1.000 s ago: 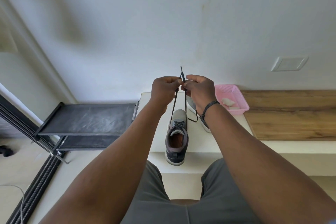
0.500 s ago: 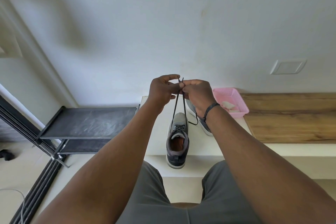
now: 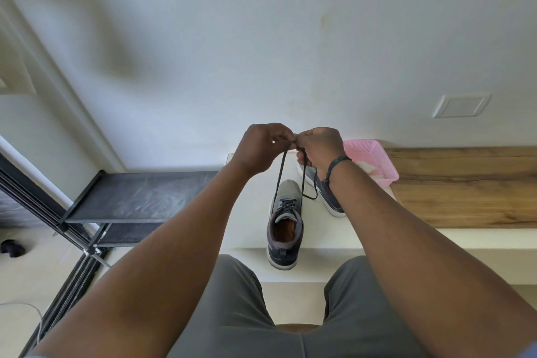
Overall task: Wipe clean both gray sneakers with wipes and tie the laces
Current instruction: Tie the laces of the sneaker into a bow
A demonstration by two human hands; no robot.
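Gray knit sneaker with a white sole (image 3: 283, 229) stands on the pale ledge (image 3: 250, 221), heel toward the person. Both ends of its dark lace (image 3: 279, 174) rise taut to the left hand (image 3: 263, 145) and right hand (image 3: 318, 147), pinched where the fingertips meet. Lace-tying is underway; next, likely crossing the ends. A second gray sneaker (image 3: 325, 195) lies just right, beside a pink plastic basket (image 3: 377, 160).

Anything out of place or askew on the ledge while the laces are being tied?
Nothing damaged or spilled. The second sneaker lies angled beside the pink basket, partly hidden by the right hand. The near sneaker stands upright, heel overhanging the ledge; both hands, left hand included, pinch its laces.
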